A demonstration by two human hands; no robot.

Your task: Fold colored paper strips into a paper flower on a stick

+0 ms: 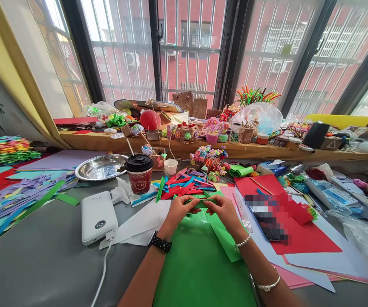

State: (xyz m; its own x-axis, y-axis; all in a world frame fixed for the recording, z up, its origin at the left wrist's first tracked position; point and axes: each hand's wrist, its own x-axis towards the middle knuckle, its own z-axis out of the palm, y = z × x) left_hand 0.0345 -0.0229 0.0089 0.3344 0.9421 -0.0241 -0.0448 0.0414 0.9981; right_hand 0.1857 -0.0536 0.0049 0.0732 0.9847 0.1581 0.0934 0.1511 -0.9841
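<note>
My left hand (184, 209) and my right hand (219, 209) meet near the middle of the view, above a large green sheet (203, 273). Between their fingertips they pinch a small folded green paper strip (201, 201), one end in each hand. A narrower light green paper (225, 238) lies under my right hand. Just beyond the hands is a pile of red, blue and green folded strips (180, 183). A black watch is on my left wrist, bracelets on my right.
On the left are a white power bank (97, 217) with its cable, a lidded cup (139, 177), a metal plate (83, 170) and many paper strips (33, 204). On the right lie a phone (267, 224) and red paper (314, 241). Crafts crowd the windowsill.
</note>
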